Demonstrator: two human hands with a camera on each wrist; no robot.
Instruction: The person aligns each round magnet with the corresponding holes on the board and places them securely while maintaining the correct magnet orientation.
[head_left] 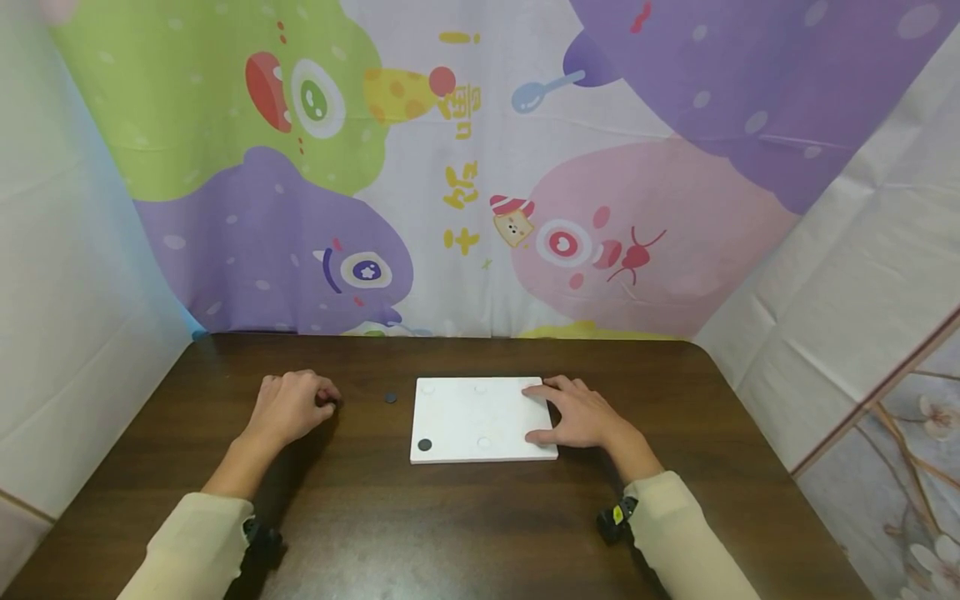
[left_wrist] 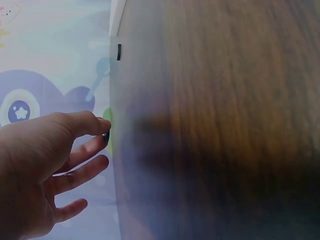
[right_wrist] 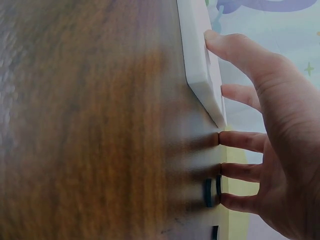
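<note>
A flat white board with shallow round recesses lies on the table. One dark round disc sits in its near left corner. My right hand rests at the board's right end, thumb and index fingertip touching its top, while the other fingertips come down beside it, as the right wrist view shows. To the left of the board, my left hand pinches a small dark disc between thumb and index finger, close over the table. Between that hand and the board lies another dark disc.
Several more dark discs lie by the right fingertips in the right wrist view. The brown wooden table ends at the back against a cartoon-printed curtain. Pale cloth hangs at both sides.
</note>
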